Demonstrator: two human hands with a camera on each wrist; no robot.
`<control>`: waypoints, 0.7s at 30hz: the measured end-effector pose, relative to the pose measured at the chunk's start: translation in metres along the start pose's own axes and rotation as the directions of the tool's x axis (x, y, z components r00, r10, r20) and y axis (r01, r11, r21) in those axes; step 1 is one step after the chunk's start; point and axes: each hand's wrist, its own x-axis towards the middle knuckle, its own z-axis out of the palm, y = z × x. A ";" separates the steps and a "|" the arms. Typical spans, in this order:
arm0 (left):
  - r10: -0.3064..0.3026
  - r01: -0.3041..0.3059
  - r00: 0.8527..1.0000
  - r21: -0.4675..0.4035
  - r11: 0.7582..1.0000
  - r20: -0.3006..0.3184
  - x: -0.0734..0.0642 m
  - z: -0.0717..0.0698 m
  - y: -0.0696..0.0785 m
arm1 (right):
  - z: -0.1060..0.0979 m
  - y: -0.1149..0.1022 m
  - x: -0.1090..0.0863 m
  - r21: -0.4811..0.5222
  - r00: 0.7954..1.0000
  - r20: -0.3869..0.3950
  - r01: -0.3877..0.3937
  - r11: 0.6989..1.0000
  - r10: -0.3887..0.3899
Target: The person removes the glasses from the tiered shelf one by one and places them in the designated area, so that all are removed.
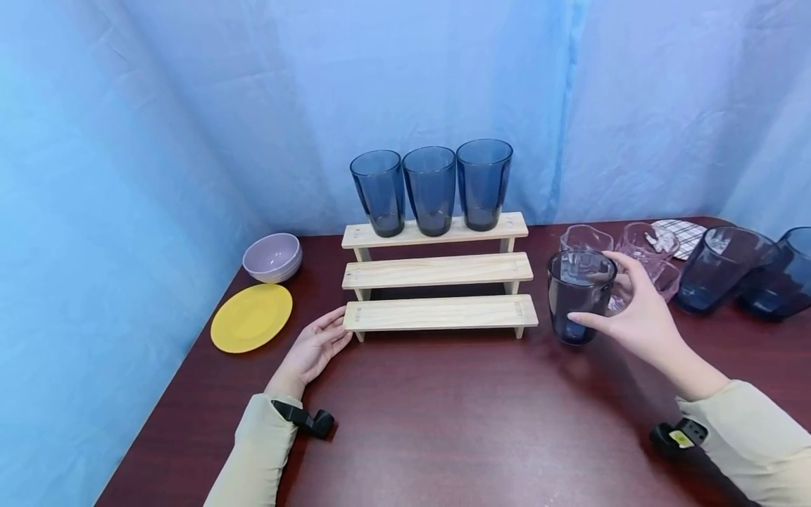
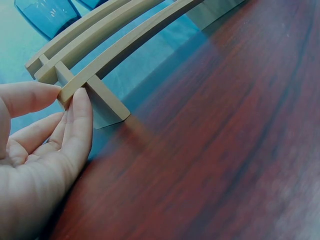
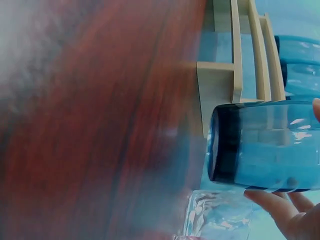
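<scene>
Clearly mouth-up, blue glass (image 1: 576,296) (long axis near vertical) between pinching right fingers (image 1: 626,262)

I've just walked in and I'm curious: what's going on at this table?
A person's right hand holds a dark blue glass tumbler, seemingly just above the dark red table, beside a pale wooden three-step rack. The left hand pinches the left end of the rack's lowest step. Three similar tumblers stand in a row on the top step. Two more tumblers are on the right, past some clear glasses.
</scene>
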 end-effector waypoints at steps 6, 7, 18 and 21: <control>-0.005 0.005 1.000 -0.003 1.000 -0.003 0.000 0.000 0.002 | -0.001 0.004 0.007 0.009 0.999 0.010 -0.044 0.999 0.044; -0.005 0.005 1.000 -0.002 1.000 -0.002 0.000 0.000 0.002 | -0.001 0.005 0.008 0.011 0.999 0.013 -0.042 0.999 0.041; -0.009 0.010 1.000 -0.023 1.000 0.005 0.000 0.000 0.000 | 0.004 0.010 0.016 0.016 0.999 0.029 -0.040 0.999 0.040; -0.005 0.005 1.000 -0.020 1.000 0.001 0.000 0.000 0.001 | 0.005 0.009 0.019 0.004 0.998 0.040 -0.041 0.999 0.040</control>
